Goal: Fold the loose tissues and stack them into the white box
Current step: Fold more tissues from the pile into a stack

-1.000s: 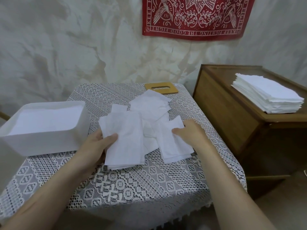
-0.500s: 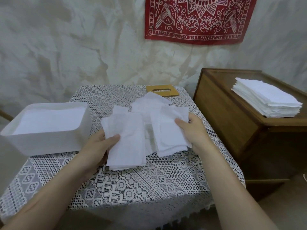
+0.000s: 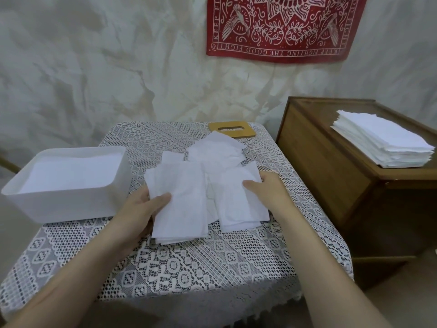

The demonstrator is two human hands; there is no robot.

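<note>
Both hands on tissues, low over the lace-covered tabletop.
Left hand grips the folded tissues, thumb on top, fingers curled beneath. Right hand pinches the edge of a second tissue just beside them. Behind, the loose tissues lie heaped in the middle. The white box sits left, open, white sheets inside. Farther back, a wooden lid at the far edge.

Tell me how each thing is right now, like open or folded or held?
white box, open on top, no lid on.
wooden lid, flat on the table, off the box.
left folded tissues, held by left hand.
right folded tissues, gripped by right hand.
loose tissues, heaped behind them.
tissue stack on cabinet, neat, untouched.
</note>
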